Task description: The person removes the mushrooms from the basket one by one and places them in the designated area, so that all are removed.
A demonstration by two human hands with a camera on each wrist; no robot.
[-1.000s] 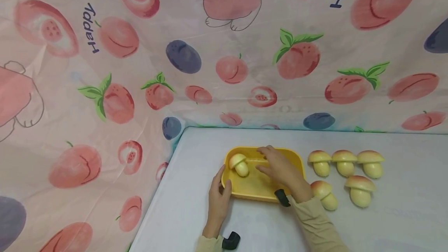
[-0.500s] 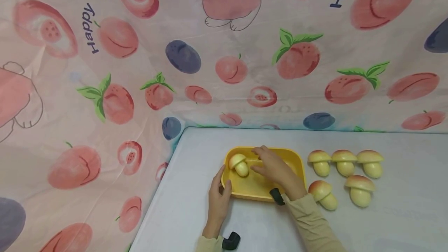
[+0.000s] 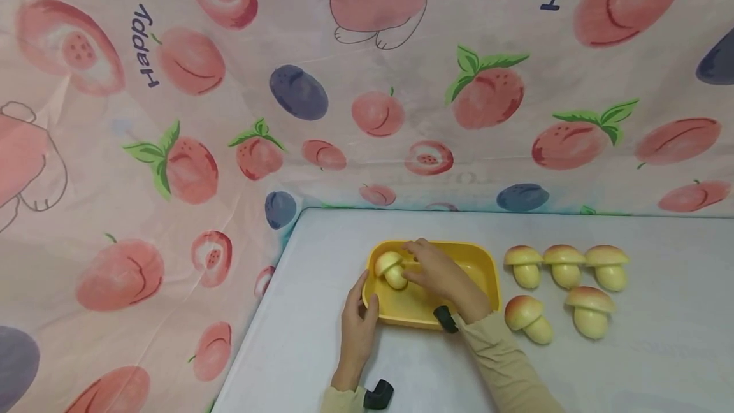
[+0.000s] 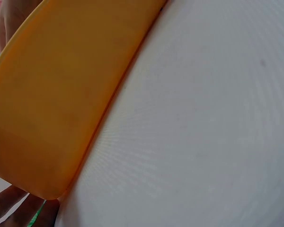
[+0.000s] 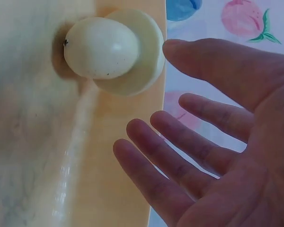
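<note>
In the head view, a yellow tray (image 3: pixel 459 322) stands on the white table, and a single toy mushroom (image 3: pixel 395 276) with a reddish-yellow cap lies inside near its left end. My left hand (image 3: pixel 358 324) holds the tray's front left corner, thumb on the front side and fingers along the left side. The tray's wall (image 4: pixel 61 104) fills much of the left wrist view. Over the tray, just right of the mushroom, hovers my right hand (image 3: pixel 438 269). The right wrist view has its fingers spread and loosely extended, with the thumb close to the mushroom's cap (image 5: pixel 151 56) and nothing held.
Several more toy mushrooms lie right of the tray: a back row with one mushroom (image 3: pixel 564 266) in its middle, and in front a tilted one (image 3: pixel 529 318) and an upright one (image 3: pixel 590 312). A fruit-print curtain (image 3: pixel 378 158) borders the table's back and left.
My right hand has moved left across the tray, closer to the mushroom inside. My left hand and the tray have stayed in place.
</note>
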